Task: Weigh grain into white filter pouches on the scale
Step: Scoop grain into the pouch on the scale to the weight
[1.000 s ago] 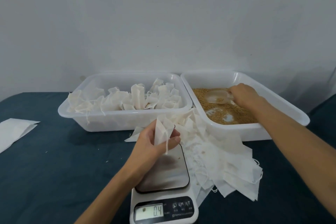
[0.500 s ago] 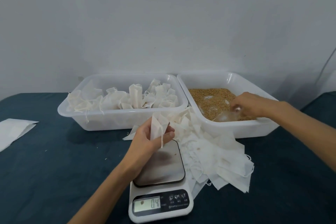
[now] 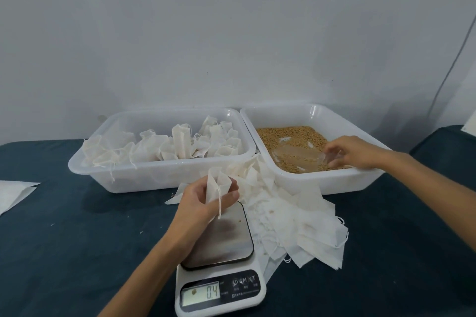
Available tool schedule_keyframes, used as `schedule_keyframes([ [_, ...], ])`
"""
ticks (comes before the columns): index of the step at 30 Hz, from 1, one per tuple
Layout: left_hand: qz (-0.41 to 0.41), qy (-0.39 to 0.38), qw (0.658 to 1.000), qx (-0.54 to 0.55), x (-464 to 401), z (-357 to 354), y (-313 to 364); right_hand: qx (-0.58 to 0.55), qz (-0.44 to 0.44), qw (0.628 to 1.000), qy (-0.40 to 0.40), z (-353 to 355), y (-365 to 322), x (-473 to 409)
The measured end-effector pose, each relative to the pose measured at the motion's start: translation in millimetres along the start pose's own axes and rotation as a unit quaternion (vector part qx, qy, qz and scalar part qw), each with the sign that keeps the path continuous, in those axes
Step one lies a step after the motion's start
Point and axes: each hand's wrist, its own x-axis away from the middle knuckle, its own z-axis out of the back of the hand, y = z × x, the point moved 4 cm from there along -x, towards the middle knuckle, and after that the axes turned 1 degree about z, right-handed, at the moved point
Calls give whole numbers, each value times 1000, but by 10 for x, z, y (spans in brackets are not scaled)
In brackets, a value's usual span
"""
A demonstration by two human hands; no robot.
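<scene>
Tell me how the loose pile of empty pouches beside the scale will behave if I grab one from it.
The empty pouches look thin and creased, so one would likely flop and weigh next to nothing. They overlap and trail drawstrings, so neighbours may drag along. The pouch in the left hand sags the same way.

The surface (image 3: 64, 252) is a deep teal blue, plain, under a pale grey wall (image 3: 231, 33). Both tubs, far left (image 3: 154, 177) and far right (image 3: 322, 180), are milky translucent white. The grain (image 3: 291, 134) is golden brown. The pouches in the loose pile (image 3: 296, 219) are white. The scale (image 3: 221, 288) is white with a dull silver plate and a black button panel.
</scene>
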Motion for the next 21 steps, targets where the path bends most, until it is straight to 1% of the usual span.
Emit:
schedule_keyframes([
  [6, -11, -9, 1000, -1, 4, -24, -4, -5, 5, 998, 59, 58, 63, 69],
  [11, -9, -6, 1000, 1, -9, -14, -34, -45, 35, 995, 87, 99, -104, 155],
  [14, -10, -9, 1000, 7, -9, -23, -41, -71, 61, 992, 90, 146, -301, 218],
  [18, -9, -5, 1000, -4, -17, -23, -50, -88, 119, 986, 71, 176, -726, 322],
  [21, -7, -3, 1000, -12, -12, -33, -47, -80, 164, 982, 58, 147, -1046, 384],
])
